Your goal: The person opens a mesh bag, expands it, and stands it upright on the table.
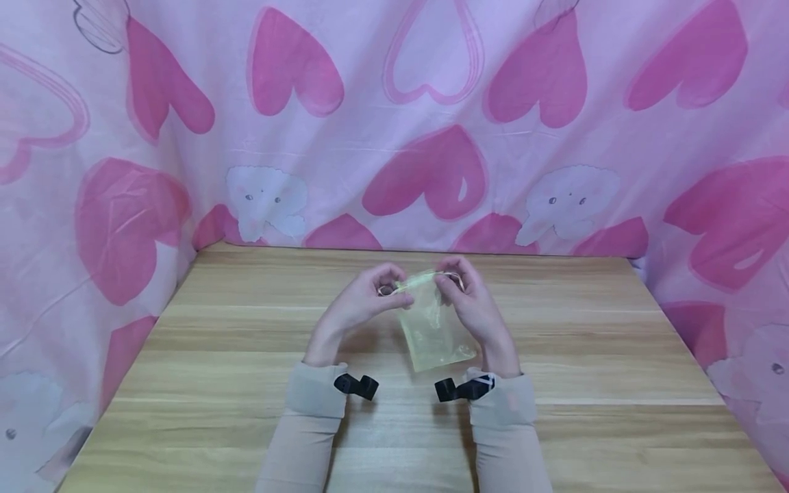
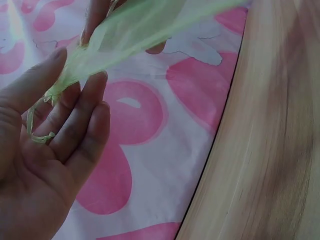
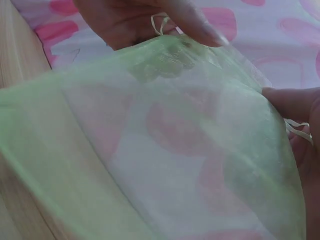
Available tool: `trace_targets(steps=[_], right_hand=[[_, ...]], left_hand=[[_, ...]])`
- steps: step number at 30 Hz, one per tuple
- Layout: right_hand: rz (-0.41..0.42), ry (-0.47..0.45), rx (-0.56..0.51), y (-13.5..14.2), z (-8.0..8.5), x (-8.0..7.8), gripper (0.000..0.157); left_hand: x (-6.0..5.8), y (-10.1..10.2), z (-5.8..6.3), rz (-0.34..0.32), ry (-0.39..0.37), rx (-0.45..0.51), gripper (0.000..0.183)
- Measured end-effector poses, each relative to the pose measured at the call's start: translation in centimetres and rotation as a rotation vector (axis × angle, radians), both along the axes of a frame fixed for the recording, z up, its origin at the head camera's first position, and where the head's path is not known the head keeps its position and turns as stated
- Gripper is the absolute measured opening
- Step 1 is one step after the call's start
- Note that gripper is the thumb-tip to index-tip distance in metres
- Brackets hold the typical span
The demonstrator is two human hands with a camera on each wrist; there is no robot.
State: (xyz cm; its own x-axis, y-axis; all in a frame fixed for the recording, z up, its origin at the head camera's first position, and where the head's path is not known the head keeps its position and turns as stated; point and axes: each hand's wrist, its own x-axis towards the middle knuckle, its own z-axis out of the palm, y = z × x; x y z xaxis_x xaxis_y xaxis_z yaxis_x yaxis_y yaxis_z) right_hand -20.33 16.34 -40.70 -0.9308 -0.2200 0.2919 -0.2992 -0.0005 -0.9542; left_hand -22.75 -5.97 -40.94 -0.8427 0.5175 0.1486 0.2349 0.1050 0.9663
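A: What are the hands holding?

B: A flat rectangular pouch of sheer, pale yellow-green fabric (image 1: pixel 431 335). It is hanging by its top edge over the pale wood-grain tabletop (image 1: pixel 585 356), between the two forearms, with its lower edge tilting up towards the right.

A: How is the left hand (image 1: pixel 365 296) gripping it?

B: Narrowly. Its thumb and fingers are pinching the left corner of the mouth, where the fabric is bunching. A thin, pale left drawstring loop (image 2: pixel 31 122) is dangling against the fingers, in front of the palm.

A: And the right hand (image 1: pixel 473 307)?

B: It is pinching the other end of the mouth, thumb on the near side. A thin, cream right drawstring loop (image 3: pixel 300 131) is sticking out beside its fingers.

A: Is the pouch holding anything?

B: I can't tell for certain; the tabletop and the pink cloth backdrop with darker hearts (image 1: pixel 425 171) are showing through the mesh in the right wrist view.

A: What about the arms?

B: Both are wearing light beige sleeves (image 1: pixel 314 394), and a small black device (image 1: pixel 356 387) is sitting at each cuff, below the pouch in the head view.
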Motion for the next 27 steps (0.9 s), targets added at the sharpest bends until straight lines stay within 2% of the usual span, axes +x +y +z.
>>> trace_targets(steps=[4, 11, 20, 27], right_hand=[[0.018, -0.015, 0.024, 0.3, 0.0, 0.1, 0.021], [0.124, -0.040, 0.148, 0.8, -0.2, 0.2, 0.016], [0.160, -0.022, 0.103, 1.2, -0.3, 0.2, 0.012], [0.145, -0.027, 0.103, 1.6, -0.1, 0.4, 0.014]], left_hand=[[0.0, 0.0, 0.0, -0.020, 0.011, 0.003, 0.024], [0.0, -0.1, 0.1, -0.014, 0.048, -0.013, 0.018], [0.0, -0.5, 0.1, -0.021, 0.062, -0.003, 0.020], [0.0, -0.6, 0.0, -0.022, 0.098, 0.005, 0.018]])
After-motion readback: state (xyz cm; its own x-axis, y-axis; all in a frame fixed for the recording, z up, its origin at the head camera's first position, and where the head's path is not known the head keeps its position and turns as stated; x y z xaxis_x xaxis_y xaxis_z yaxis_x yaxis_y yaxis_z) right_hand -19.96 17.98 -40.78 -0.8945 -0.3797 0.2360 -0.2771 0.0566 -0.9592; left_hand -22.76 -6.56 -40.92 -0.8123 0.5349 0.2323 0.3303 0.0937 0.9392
